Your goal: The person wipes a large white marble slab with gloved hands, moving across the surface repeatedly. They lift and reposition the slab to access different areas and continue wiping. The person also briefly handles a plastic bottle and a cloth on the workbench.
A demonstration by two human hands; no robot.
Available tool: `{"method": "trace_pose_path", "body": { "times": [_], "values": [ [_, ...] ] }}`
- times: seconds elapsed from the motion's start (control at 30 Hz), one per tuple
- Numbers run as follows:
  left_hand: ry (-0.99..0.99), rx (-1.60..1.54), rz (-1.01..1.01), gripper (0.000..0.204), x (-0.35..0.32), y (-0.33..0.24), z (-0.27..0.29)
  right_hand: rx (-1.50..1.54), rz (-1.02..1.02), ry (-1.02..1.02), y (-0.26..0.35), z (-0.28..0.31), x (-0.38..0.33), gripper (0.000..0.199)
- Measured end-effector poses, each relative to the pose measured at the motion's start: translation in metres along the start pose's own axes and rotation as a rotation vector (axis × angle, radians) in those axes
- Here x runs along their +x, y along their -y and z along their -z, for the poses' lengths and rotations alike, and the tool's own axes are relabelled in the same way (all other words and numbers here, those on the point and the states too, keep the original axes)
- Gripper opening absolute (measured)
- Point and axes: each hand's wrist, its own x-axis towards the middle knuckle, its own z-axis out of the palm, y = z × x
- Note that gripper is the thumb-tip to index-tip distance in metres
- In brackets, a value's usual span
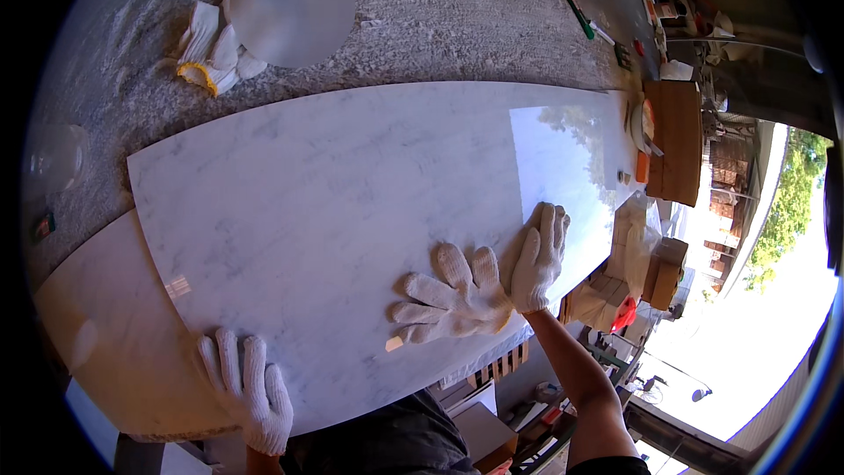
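Note:
A large, glossy white stone slab [352,185] with faint grey veins lies in front of me. My left hand [257,396], in a white knitted glove, is at its near left edge, fingers stretched out and apart. Farther right, my right hand [539,268] rests flat on the slab in a matching glove, its fingers straight and close together. Beside my right wrist, a loose white glove [453,295] lies on the slab, its fingers spread toward the left. Neither hand holds anything that I can see.
Another pale slab [114,325] lies partly under the large one at left. White gloves with yellow cuffs [215,48] lie on the rough grey surface [457,18] beyond. A green-handled tool [578,18] is at far right. Cardboard boxes [673,141] stand on the right.

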Motion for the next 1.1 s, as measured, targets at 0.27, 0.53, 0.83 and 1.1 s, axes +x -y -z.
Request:
{"method": "trace_pose_path", "body": {
  "times": [0.27,0.53,0.83,1.1],
  "values": [
    [0.01,0.131,0.012,0.034,0.001,-0.003,0.0,0.02,0.011,-0.047,0.005,0.004,0.0,0.049],
    [0.047,0.194,0.018,0.035,0.012,-0.014,0.008,0.02,0.047,0.04,0.005,0.007,0.002,0.053],
    [-0.18,0.221,-0.139,0.03,0.059,-0.075,0.038,-0.002,0.156,0.111,0.004,0.014,0.006,0.058],
    [-0.266,0.285,-0.163,0.031,0.073,-0.093,0.03,0.128,0.147,0.075,0.008,0.018,0.011,0.054]
  ]
}}
